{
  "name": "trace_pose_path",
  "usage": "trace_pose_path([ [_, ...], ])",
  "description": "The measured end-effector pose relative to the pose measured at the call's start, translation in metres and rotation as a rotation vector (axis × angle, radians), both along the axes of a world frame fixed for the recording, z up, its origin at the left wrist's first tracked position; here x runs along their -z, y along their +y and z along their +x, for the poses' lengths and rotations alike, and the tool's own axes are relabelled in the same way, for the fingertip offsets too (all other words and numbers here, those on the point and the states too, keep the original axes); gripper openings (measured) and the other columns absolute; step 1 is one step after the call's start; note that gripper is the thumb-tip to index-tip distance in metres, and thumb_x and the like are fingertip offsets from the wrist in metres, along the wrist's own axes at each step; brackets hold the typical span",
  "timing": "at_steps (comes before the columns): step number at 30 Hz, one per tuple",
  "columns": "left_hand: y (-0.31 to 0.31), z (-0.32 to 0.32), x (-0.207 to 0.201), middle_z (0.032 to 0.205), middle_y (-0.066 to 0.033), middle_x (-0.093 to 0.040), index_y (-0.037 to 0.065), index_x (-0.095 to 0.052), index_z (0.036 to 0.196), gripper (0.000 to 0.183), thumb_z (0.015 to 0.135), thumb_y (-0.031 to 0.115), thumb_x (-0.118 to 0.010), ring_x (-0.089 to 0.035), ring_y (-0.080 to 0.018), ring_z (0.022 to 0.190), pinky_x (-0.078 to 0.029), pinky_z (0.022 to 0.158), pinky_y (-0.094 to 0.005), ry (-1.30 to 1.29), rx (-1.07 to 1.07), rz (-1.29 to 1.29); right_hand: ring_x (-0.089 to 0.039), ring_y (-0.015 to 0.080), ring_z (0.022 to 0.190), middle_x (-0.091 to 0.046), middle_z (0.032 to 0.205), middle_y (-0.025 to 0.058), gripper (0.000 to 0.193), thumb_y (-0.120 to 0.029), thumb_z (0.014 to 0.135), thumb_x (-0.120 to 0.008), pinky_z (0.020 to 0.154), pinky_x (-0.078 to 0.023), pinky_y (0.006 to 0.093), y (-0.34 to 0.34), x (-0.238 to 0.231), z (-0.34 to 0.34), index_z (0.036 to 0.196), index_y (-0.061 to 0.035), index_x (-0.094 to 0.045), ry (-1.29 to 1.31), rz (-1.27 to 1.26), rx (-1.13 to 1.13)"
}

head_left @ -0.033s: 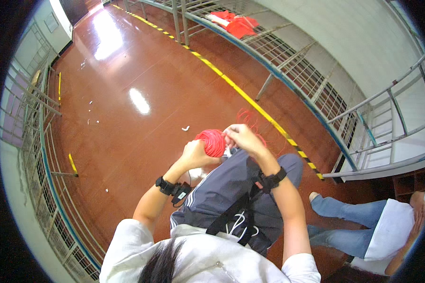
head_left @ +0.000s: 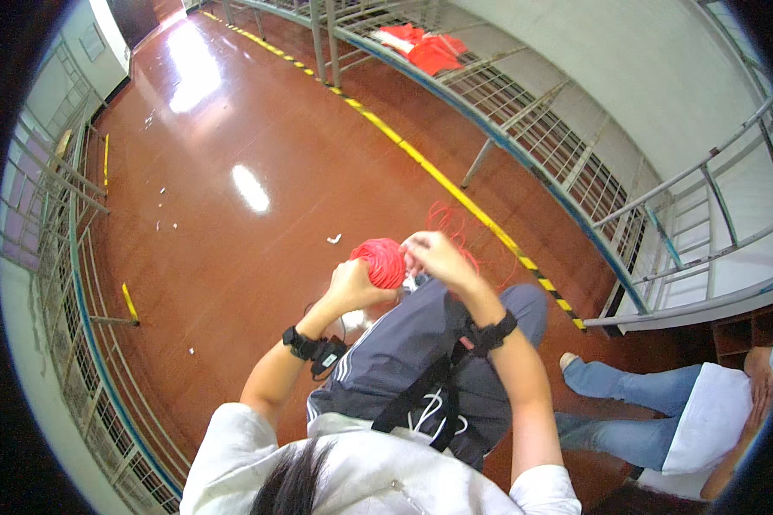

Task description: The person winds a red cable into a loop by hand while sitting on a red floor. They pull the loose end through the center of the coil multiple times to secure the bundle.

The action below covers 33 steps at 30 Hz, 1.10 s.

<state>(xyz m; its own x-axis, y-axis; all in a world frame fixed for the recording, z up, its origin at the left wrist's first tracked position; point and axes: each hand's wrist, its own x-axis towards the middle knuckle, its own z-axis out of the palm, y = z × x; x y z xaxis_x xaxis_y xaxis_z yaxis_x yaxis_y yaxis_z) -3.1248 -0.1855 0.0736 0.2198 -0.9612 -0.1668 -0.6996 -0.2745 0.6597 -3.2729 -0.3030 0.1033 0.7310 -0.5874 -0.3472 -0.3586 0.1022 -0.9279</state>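
A round ball of red cord [head_left: 380, 263] is held out over my lap. My left hand [head_left: 352, 287] wraps its left and lower side, with the thumb along the bottom. At the ball's right edge my right hand [head_left: 441, 257] is closed, its fingertips bent in on the red cord; the exact pinch is partly hidden by the fingers. Loose loops of red cord [head_left: 451, 225] trail behind my right hand, over the floor beside my knee. Both wrists wear black bands [head_left: 495, 333].
Metal bed frames with wire bases stand on the left [head_left: 84, 283] and right [head_left: 567, 184]. Red cloth [head_left: 434, 53] lies on the right-hand frame. Yellow-black tape [head_left: 412, 153] runs along the reddish floor [head_left: 258, 112], with small white scraps. Another person in jeans [head_left: 631, 386] sits at the lower right.
The whole view has shifted very slightly to the left. Both hands and the ball of cord keep nearly the same places.
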Motion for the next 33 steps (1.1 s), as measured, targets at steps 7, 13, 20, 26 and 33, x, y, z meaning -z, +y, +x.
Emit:
trace_pose_path([
  [7,-0.021,0.001,-0.001,0.066,-0.0013,-0.061,0.0,-0.063,0.073,0.011,0.067,0.009,-0.068,-0.055,-0.0063,0.058,-0.045,0.054,-0.0242,0.759,-0.246,-0.109,-0.049,0.0078,0.054,-0.05,0.063,0.0007,0.012,-0.01,0.09,-0.045,0.048,-0.041,0.0233,0.028,-0.008,0.005,0.087,0.0002,-0.052,-0.052,-0.25,0.064],
  [13,-0.012,0.02,-0.017,0.082,-0.0054,-0.063,0.0,-0.061,0.089,0.024,0.075,0.019,-0.063,-0.059,-0.0117,0.073,-0.047,0.072,-0.0263,1.369,-0.184,-0.141,-0.06,0.0275,0.064,-0.058,0.071,0.0181,0.013,-0.011,0.087,-0.048,0.057,-0.044,0.0345,0.049,-0.013,0.006,0.092,0.0001,-0.053,-0.136,-0.283,0.098],
  [20,-0.028,0.017,-0.028,0.104,-0.0058,-0.06,0.002,-0.054,0.107,0.037,0.086,0.033,-0.055,-0.057,-0.0144,0.091,-0.045,0.083,-0.0322,1.539,-0.398,-0.402,-0.058,0.0391,0.082,-0.061,0.085,0.0207,0.024,-0.006,0.077,-0.051,0.068,-0.047,0.0446,0.086,0.031,0.012,0.1,-0.0024,-0.05,-0.116,-0.649,-0.281],
  [26,-0.014,0.052,-0.023,0.11,-0.0103,-0.059,0.002,-0.048,0.117,0.04,0.09,0.031,-0.048,-0.059,-0.0161,0.085,-0.048,0.081,-0.0319,1.698,-0.39,-0.484,-0.061,0.0334,0.078,-0.062,0.084,0.0165,0.02,-0.005,0.077,-0.05,0.067,-0.049,0.0396,0.067,0.052,-0.002,0.096,-0.0055,-0.054,-0.169,-0.679,-0.158],
  [33,0.0,0.045,-0.01,0.093,-0.0166,-0.064,-0.001,-0.055,0.105,0.046,0.092,0.038,-0.036,-0.053,-0.014,0.058,-0.049,0.061,-0.0292,1.798,-0.309,-0.431,-0.062,0.0285,0.074,-0.063,0.079,0.0101,0.019,-0.001,0.07,-0.049,0.061,-0.049,0.0384,0.021,0.055,-0.018,0.086,-0.0077,-0.058,-0.176,-0.955,-0.268],
])
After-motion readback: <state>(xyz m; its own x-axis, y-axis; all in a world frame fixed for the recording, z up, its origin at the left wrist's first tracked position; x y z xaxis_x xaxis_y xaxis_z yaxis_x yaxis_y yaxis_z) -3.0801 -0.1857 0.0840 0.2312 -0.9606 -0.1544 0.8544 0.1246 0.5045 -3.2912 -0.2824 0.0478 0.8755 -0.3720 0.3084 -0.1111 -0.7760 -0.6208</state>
